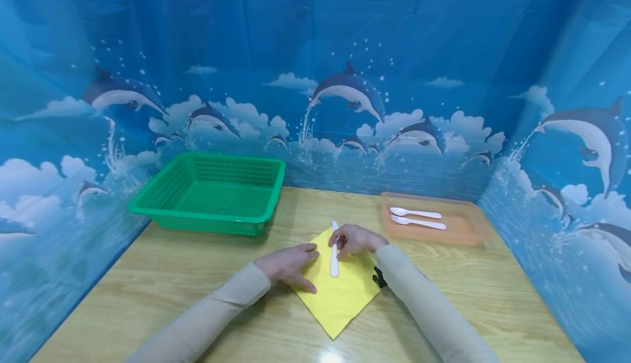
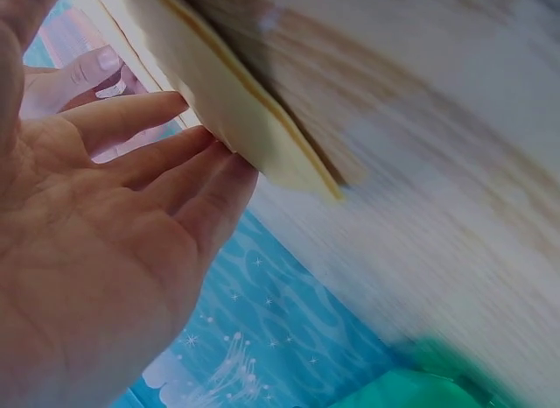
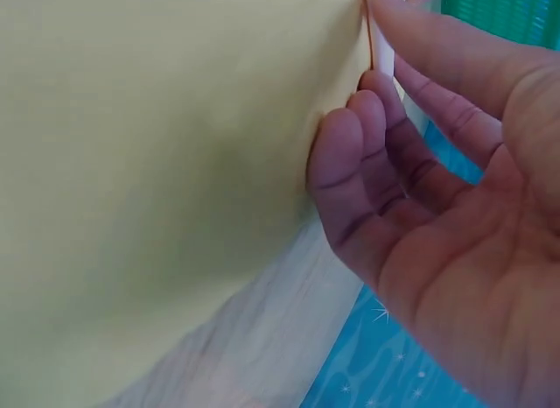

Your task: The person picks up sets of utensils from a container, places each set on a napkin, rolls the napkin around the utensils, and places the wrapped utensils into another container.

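A yellow napkin lies on the table with one corner pointing toward me. On it rests a white plastic knife, lengthwise between the near and far corners. My right hand pinches the knife around its middle with curled fingers. The left hand rests at the napkin's left corner, fingers and thumb spread and extended. In the left wrist view, its fingertips touch the edge of the napkin. The right wrist view shows the curled fingers against the napkin, with only a narrow strip of knife visible.
A green plastic basket stands at the back left. An orange tray at the back right holds a white spoon and a white fork. A dolphin-printed blue curtain encloses the back and sides of the wooden table.
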The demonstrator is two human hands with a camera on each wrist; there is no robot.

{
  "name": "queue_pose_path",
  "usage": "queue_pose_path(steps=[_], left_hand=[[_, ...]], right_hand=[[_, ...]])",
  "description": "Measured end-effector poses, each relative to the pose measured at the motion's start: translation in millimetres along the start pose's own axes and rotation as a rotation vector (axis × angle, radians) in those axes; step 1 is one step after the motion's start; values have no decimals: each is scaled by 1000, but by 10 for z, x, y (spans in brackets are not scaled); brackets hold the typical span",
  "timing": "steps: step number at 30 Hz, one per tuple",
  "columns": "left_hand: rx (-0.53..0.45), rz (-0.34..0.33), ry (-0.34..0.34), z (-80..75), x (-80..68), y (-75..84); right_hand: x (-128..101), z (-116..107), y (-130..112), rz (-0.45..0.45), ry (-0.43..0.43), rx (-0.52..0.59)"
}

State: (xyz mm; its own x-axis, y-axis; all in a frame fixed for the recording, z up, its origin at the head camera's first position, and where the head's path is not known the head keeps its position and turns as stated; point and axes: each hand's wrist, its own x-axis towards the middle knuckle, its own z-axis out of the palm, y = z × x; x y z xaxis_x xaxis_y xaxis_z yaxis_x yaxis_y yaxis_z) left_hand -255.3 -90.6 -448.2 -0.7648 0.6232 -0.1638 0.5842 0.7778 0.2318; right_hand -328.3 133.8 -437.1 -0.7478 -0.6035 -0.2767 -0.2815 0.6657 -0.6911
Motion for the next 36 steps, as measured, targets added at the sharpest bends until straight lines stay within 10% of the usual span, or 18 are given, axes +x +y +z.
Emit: queue_pose_path(steps=[36], left_hand=[[-25, -24, -27, -5, -12, 11]], right_hand=[[-15, 28, 56, -104, 7, -116]])
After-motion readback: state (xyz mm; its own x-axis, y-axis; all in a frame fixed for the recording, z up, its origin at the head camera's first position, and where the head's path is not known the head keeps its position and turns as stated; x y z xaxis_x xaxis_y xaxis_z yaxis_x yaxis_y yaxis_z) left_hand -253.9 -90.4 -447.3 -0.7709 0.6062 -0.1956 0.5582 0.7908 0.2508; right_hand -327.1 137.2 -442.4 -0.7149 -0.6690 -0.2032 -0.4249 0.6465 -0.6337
